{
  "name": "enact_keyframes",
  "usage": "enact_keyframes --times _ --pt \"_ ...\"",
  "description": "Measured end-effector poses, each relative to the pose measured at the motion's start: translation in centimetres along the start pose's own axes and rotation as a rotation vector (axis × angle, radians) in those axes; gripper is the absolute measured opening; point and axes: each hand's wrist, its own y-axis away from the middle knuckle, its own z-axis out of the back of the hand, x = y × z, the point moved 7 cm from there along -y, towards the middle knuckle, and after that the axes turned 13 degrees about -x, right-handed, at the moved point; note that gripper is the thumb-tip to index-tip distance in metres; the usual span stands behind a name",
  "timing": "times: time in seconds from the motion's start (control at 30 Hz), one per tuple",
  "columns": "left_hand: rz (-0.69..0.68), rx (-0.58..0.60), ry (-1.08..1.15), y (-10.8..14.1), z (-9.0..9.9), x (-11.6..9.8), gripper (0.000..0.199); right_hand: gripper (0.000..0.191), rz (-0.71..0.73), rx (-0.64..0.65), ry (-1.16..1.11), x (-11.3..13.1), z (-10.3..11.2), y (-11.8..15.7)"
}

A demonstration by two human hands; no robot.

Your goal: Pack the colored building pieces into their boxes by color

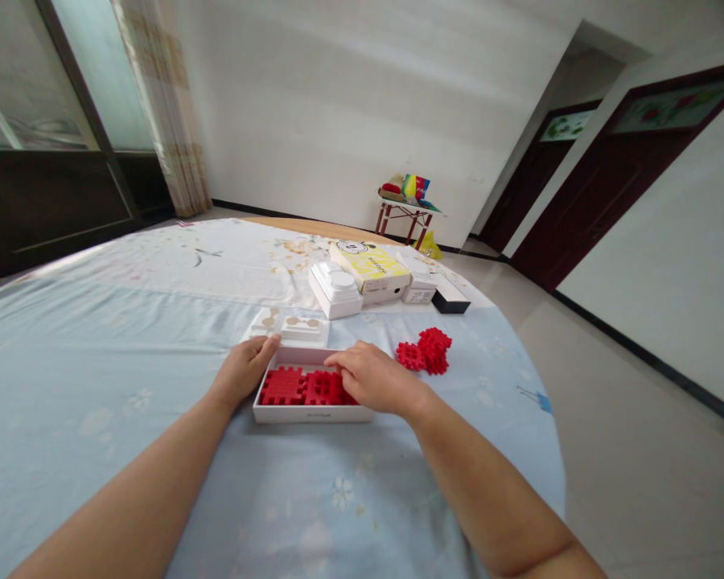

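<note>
A shallow white box (314, 414) sits on the table in front of me, with red interlocking building blocks (282, 386) lying flat inside. My left hand (247, 368) grips the box at its left wall, thumb near the back corner. Over the box's right end is my right hand (368, 376), fingers curled down on a red building block (346, 394) that is mostly covered by the hand. More red blocks (434, 351) form a small heap on the cloth to the right of the box.
Behind the box lies a white moulded tray (305, 330). Farther back stand a white box with a moulded insert (336, 293), a yellow cartoon box (371, 269), a small white box (419, 288) and a black-sided box (451, 299). A flowered cloth (121, 362) covers the round table.
</note>
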Motion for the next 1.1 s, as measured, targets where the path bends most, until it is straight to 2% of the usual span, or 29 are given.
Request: enact_keyframes --times 0.1,0.2,0.3,0.4,0.5,0.6,0.77,0.93,1.03,1.1 --pt "0.005 -0.006 0.021 0.0 0.1 -0.2 0.048 0.036 0.004 -0.022 -0.021 0.2 0.1 0.0" --pt "0.026 -0.017 0.038 0.1 0.3 -0.3 0.047 0.034 -0.018 -0.048 -0.055 -0.6 1.1 0.1" --pt "0.036 -0.026 0.032 0.1 0.4 -0.3 0.047 0.034 -0.096 -0.134 -0.051 -3.2 3.5 0.8" --pt "0.024 -0.027 0.019 0.0 0.5 -0.4 0.047 0.035 -0.246 -0.208 0.073 -7.3 5.8 2.5" --pt "0.012 -0.025 0.014 -0.2 0.5 -0.3 0.048 0.046 -0.382 -0.107 0.227 -11.1 5.9 4.3" --pt "0.018 -0.025 0.013 -0.3 0.4 -0.1 0.049 0.062 -0.437 0.006 0.296 -13.2 4.6 5.4" --pt "0.019 -0.028 0.024 -0.2 0.4 0.1 0.051 0.065 -0.429 0.08 0.348 -13.9 2.6 5.4" --pt "0.021 -0.013 0.019 -0.1 0.3 0.2 0.049 0.047 -0.415 0.114 0.418 -14.0 2.0 5.5" --pt "0.022 -0.02 0.012 -0.1 0.3 0.3 0.047 0.043 -0.374 0.096 0.434 -13.7 2.1 5.4" --pt "0.026 -0.028 0.018 -0.1 0.4 0.2 0.046 0.045 -0.361 0.034 0.424 -13.3 2.6 5.1"
